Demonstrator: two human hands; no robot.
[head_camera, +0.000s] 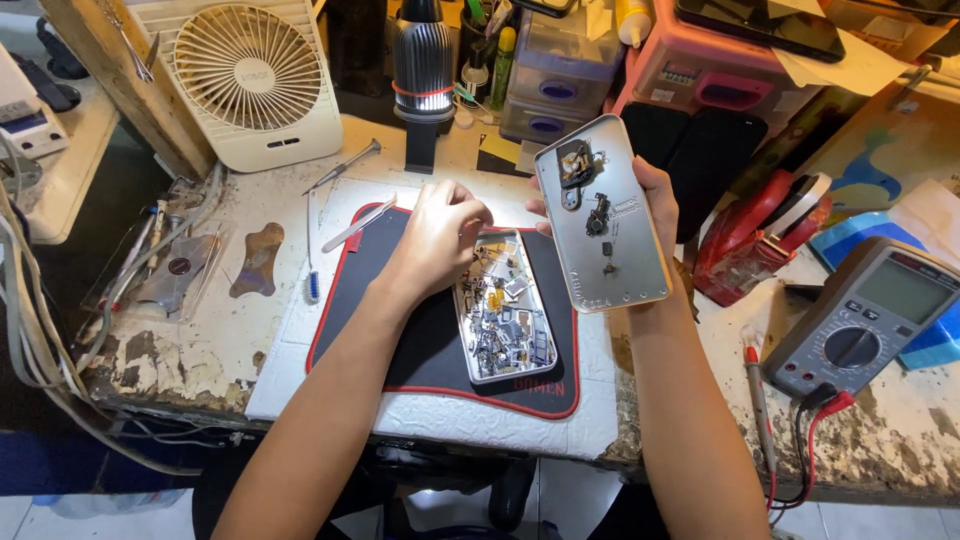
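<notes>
Holding a silver phone back cover (604, 215) upright in the right hand (655, 205), fingers wrapped behind it, inner face toward the camera, small dark parts stuck to it. Left hand (437, 235) lowered over the top end of an opened phone (503, 310), fingertips pinched together on something too small to tell. Phone lying flat on a black mat (400, 340) with red edging, on the worktop (200, 350). Tweezers (358, 223) just left of the mat. Multimeter (865, 320) at far right; white fan (250, 80) at rear.
</notes>
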